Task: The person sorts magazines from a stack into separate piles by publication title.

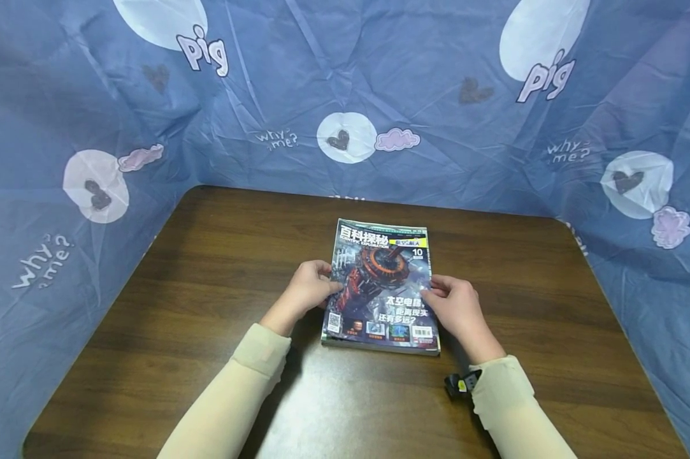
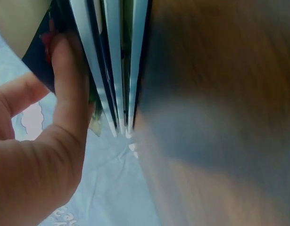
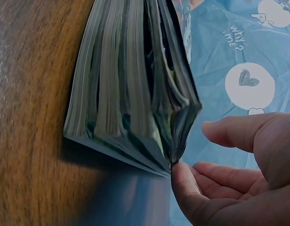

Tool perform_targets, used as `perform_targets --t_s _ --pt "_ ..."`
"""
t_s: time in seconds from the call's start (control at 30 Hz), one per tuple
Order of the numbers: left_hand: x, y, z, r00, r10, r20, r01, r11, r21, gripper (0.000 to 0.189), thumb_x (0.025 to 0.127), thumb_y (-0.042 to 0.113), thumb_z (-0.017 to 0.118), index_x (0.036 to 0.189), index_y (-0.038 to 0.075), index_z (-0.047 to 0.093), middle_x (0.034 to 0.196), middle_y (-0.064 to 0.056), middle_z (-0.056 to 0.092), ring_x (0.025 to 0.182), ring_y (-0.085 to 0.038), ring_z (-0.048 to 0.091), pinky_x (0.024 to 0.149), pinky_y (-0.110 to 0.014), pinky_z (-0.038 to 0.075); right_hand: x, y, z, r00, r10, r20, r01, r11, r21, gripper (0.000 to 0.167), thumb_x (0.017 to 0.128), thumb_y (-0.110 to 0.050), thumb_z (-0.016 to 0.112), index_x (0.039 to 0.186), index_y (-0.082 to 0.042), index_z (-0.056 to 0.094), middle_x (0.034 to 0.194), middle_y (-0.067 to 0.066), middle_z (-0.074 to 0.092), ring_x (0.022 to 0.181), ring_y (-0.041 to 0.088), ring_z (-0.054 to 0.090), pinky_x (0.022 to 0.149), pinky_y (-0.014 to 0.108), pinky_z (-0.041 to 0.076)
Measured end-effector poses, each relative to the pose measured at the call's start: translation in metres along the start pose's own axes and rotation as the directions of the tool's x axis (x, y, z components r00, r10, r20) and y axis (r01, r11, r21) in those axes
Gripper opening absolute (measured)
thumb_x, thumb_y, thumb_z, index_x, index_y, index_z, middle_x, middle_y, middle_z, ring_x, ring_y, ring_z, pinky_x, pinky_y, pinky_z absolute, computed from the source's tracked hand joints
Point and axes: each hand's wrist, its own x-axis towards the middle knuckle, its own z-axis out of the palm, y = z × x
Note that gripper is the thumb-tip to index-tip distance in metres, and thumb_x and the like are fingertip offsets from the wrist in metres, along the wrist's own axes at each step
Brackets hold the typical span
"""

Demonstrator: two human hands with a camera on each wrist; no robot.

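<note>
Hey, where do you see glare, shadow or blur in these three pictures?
Head view: pale glare whitens the near part of the dark brown wooden table; left wrist view: the table's surface looks smeared and soft; right wrist view: a dark shadow falls on the table beside the thick rectangular stack of paper magazines.

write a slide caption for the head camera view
A person's hands at either side of a stack of magazines on a dark wooden table, against a blue patterned cloth.

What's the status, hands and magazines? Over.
Left hand on left edge, right hand on right edge of magazine stack. Stack on wooden table, Scientific Exploration issue on top. No obstruction visible.
</note>
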Motion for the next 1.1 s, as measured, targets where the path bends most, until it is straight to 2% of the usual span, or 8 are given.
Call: perform_targets --t_s 0.23,0.43,0.53,0.77,0.97,1.1 --pt "-0.001 0.001 0.001 0.998 -0.031 0.049 0.036 0.992 -0.124 0.046 0.088 -0.011 0.068 0.130 -0.010 0.050 0.087 -0.021 0.069 0.062 -0.022 0.066 0.055 -0.040 0.060 0.000 0.001 0.000 1.000 0.000 -0.005 0.000 1.000 0.002 0.046 0.094 -0.014 0.073 0.131 0.011 0.061 0.119 0.026 0.068 0.108 0.035 0.067 0.090 0.045 0.055" --pt "0.000 -0.001 0.000 0.994 -0.091 0.060 0.104 0.962 -0.254 0.047 0.091 -0.012 0.064 0.136 -0.007 0.050 0.087 -0.019 0.070 0.062 -0.023 0.068 0.056 -0.041 0.061 0.000 0.001 0.000 1.000 0.016 0.012 -0.016 1.000 0.005 0.047 0.095 -0.015 0.072 0.133 0.011 0.060 0.122 0.025 0.067 0.110 0.035 0.066 0.092 0.046 0.055" --pt "0.000 -0.001 -0.001 0.993 -0.104 0.051 0.115 0.948 -0.297 0.047 0.091 -0.011 0.063 0.136 -0.005 0.052 0.086 -0.018 0.070 0.062 -0.022 0.068 0.056 -0.039 0.060 0.000 0.001 -0.001 1.000 0.021 0.016 -0.021 1.000 0.012 0.047 0.096 -0.015 0.072 0.133 0.010 0.060 0.123 0.025 0.066 0.111 0.035 0.065 0.092 0.046 0.054" --pt "-0.002 -0.002 -0.003 0.993 -0.106 0.054 0.119 0.923 -0.366 0.041 0.091 -0.011 0.063 0.130 -0.001 0.057 0.086 -0.016 0.070 0.063 -0.022 0.068 0.057 -0.038 0.060 0.001 0.003 -0.003 0.998 0.047 0.039 -0.049 0.998 0.048 0.054 0.096 -0.018 0.072 0.139 0.009 0.054 0.127 0.025 0.064 0.116 0.036 0.062 0.095 0.046 0.053" --pt "-0.006 -0.003 -0.008 0.993 -0.088 0.083 0.115 0.897 -0.426 0.045 0.092 -0.011 0.062 0.135 -0.002 0.054 0.085 -0.014 0.071 0.064 -0.021 0.069 0.057 -0.036 0.060 0.000 0.001 -0.007 0.993 0.096 0.072 -0.102 0.991 0.087 0.064 0.097 -0.025 0.071 0.147 0.006 0.046 0.133 0.024 0.059 0.122 0.035 0.057 0.099 0.046 0.050" --pt "-0.009 -0.003 -0.013 0.993 -0.082 0.086 0.113 0.875 -0.471 0.048 0.092 -0.011 0.061 0.138 -0.003 0.050 0.085 -0.013 0.071 0.065 -0.021 0.069 0.058 -0.035 0.060 0.000 -0.005 -0.008 0.988 0.106 0.113 -0.125 0.978 0.169 0.067 0.096 -0.025 0.072 0.149 0.006 0.044 0.134 0.024 0.060 0.121 0.033 0.060 0.097 0.042 0.052"
